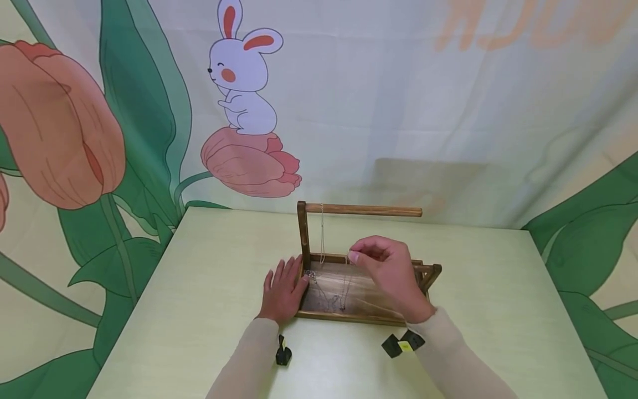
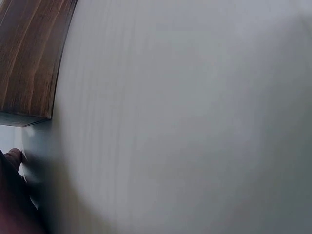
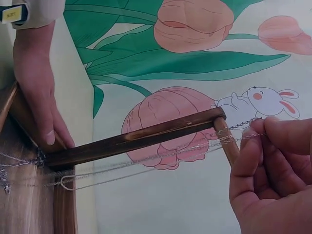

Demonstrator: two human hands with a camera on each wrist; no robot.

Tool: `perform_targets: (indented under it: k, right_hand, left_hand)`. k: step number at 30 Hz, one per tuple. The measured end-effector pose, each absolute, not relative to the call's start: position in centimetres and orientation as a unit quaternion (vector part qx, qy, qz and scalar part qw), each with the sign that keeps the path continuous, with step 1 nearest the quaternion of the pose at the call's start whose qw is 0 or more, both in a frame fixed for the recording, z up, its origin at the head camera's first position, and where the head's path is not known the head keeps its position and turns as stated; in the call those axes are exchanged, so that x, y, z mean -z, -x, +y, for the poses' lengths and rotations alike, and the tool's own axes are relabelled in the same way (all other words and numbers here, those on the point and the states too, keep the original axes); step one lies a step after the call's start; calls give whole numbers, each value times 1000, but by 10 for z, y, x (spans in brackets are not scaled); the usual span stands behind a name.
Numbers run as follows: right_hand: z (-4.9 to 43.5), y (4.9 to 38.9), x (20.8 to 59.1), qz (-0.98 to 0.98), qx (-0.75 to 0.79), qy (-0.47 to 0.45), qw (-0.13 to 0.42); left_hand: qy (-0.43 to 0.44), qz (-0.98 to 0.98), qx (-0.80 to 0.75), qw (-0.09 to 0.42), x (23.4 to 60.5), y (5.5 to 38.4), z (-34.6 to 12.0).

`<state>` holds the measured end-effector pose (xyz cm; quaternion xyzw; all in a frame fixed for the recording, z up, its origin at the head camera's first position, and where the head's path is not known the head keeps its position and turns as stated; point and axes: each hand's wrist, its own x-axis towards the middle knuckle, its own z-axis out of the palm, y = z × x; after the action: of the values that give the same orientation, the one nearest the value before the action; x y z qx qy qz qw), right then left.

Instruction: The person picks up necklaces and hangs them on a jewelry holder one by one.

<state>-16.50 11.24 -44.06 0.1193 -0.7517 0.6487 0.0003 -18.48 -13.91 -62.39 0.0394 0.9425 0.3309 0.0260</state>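
A wooden necklace stand (image 1: 364,210) has a tray base (image 1: 349,318), a tall post at its left and a bar whose right end is free. My left hand (image 1: 283,291) rests against the tray's left end with fingers extended. Between thumb and fingers, my right hand (image 1: 391,271) pinches a thin silver necklace (image 3: 195,146) over the tray, its strands running down toward the base. Another necklace (image 1: 322,233) hangs from the bar near the post. More chain (image 1: 329,302) lies in the tray. The left wrist view catches a dark wooden end (image 2: 29,58) of the stand.
The stand sits on a pale table (image 1: 209,266), near its back edge. Behind it hangs a cloth backdrop (image 1: 349,111) printed with tulips and a rabbit. A short bracket (image 1: 431,274) rises at the tray's right end, close to my right wrist.
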Motion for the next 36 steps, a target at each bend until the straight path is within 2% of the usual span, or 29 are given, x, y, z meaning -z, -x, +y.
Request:
perform_targets:
  k: [18,36]
  right_hand:
    - [105,181,420,-749,-648,-139,5]
    - [105,192,415,-734,-666,-117,56]
  left_hand:
    - [-40,941,-333,36,620,183,-140]
    - [-39,942,-331,36,617,183,-139]
